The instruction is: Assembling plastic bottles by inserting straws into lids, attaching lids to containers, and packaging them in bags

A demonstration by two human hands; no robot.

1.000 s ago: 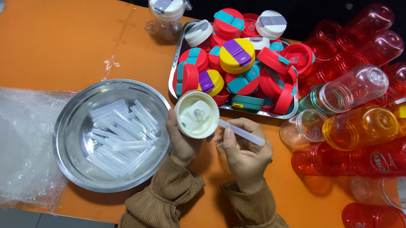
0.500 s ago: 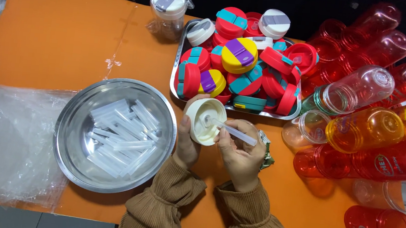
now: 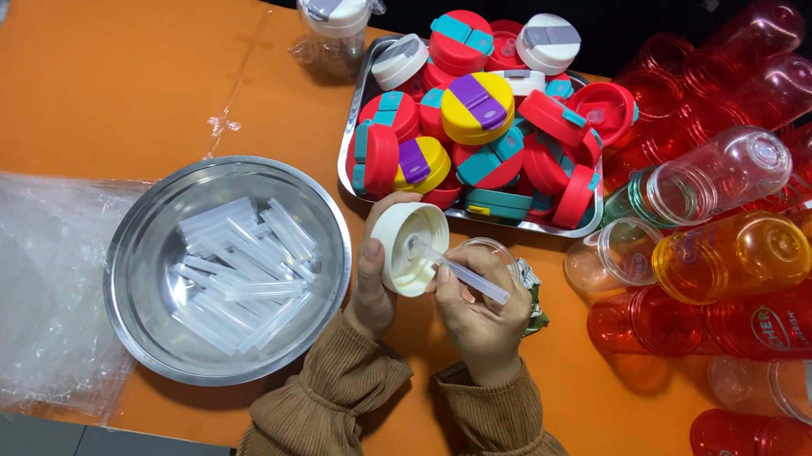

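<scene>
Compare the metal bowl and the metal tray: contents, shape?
The round steel bowl holds clear plastic straws; the rectangular steel tray is heaped with coloured bottle lids. The bowl sits left of the hands, the tray beyond them. The left hand holds a cream lid, the right hand a straw. Both containers are shiny metal on the orange table.

The clear straw (image 3: 457,272) tip has moved into the cream lid (image 3: 407,248) underside
</scene>
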